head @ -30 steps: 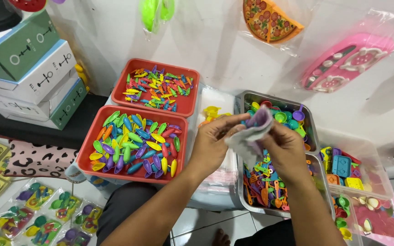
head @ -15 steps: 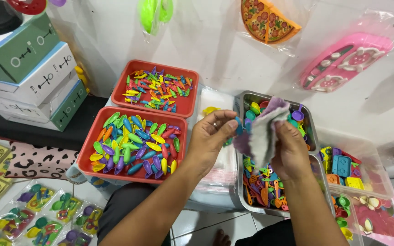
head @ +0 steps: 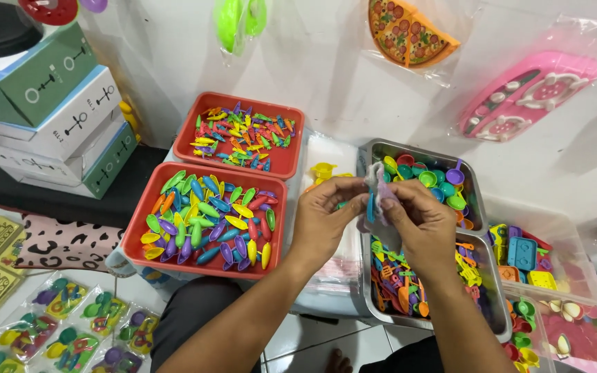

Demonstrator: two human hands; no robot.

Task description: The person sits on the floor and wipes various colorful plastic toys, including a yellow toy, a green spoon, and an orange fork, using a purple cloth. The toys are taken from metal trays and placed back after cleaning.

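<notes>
Plastic bag [head: 380,197], now bunched smaller, both hands [head: 374,221] pinching

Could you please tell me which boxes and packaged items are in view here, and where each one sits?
Stacked cardboard boxes: upper left, green and white, rectangular.
Pizza toy pack: hanging top centre, clear bag, orange slices.
Pink toy pack: hanging upper right, clear wrap.
Bagged toy sets: lower left floor, clear bags, mixed colours.
Small clear bag: held by left hand and right hand.
</notes>
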